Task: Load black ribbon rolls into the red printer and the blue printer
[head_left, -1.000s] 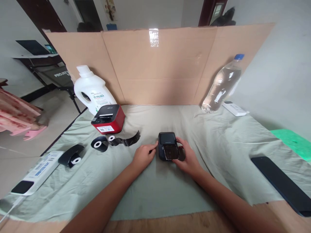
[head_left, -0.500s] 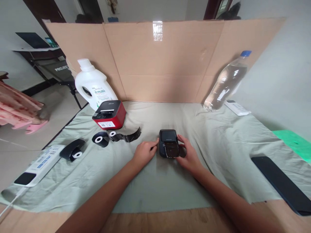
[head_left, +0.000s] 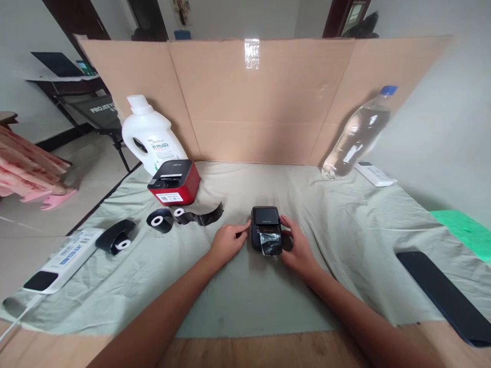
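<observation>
A small black device lies on the grey-green cloth in front of me, with a dark glossy strip hanging over its near edge. My left hand rests on the cloth, its index finger stretched out to the device's left side and the other fingers curled. My right hand is at the device's right side, thumb low and fingers apart along that side. Left of my hands lie two black rolls with white cores, one roll and another roll with a loose tail.
A red and black printer and a white jug stand back left. A third black roll touches a white power strip. Back right, a clear bottle leans on cardboard. A phone lies right.
The glossy strip now reaches further over the device's near edge and looks brighter. My right thumb has shifted slightly. The whole view has tilted a little.
</observation>
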The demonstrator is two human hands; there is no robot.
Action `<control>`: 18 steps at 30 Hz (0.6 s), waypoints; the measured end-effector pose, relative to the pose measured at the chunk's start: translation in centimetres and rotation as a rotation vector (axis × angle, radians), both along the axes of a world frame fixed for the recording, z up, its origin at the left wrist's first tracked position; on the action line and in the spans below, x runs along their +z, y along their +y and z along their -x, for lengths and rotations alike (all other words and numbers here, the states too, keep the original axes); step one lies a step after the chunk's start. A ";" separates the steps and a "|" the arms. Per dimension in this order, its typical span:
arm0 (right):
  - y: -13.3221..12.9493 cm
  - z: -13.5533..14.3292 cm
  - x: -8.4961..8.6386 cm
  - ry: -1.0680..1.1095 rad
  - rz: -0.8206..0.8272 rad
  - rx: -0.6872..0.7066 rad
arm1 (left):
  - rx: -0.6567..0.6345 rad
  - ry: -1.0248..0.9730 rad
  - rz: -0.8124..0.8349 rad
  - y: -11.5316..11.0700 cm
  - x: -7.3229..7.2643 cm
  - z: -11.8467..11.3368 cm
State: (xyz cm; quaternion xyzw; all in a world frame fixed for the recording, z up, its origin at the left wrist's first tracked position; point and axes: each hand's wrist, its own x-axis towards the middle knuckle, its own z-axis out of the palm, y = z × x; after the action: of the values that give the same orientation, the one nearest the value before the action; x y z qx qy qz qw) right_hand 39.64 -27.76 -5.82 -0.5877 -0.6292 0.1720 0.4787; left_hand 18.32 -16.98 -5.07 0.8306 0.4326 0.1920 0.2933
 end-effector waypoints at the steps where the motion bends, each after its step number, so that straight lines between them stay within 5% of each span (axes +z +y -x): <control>1: 0.0 0.0 -0.1 0.003 -0.002 0.002 | 0.004 -0.023 0.022 0.1 -0.1 0.1; 10: 0.2 0.2 -0.1 0.063 0.011 0.032 | 0.010 -0.361 0.338 0.8 -0.5 0.0; 18: 0.2 0.1 -0.2 0.103 0.028 0.055 | -0.055 -0.328 0.208 0.9 -0.5 0.1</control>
State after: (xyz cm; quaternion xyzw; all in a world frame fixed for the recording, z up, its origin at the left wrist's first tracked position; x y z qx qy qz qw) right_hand 39.50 -27.54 -6.03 -0.5671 -0.6171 0.2242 0.4973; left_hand 18.17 -16.12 -5.57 0.7649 0.3739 0.2710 0.4490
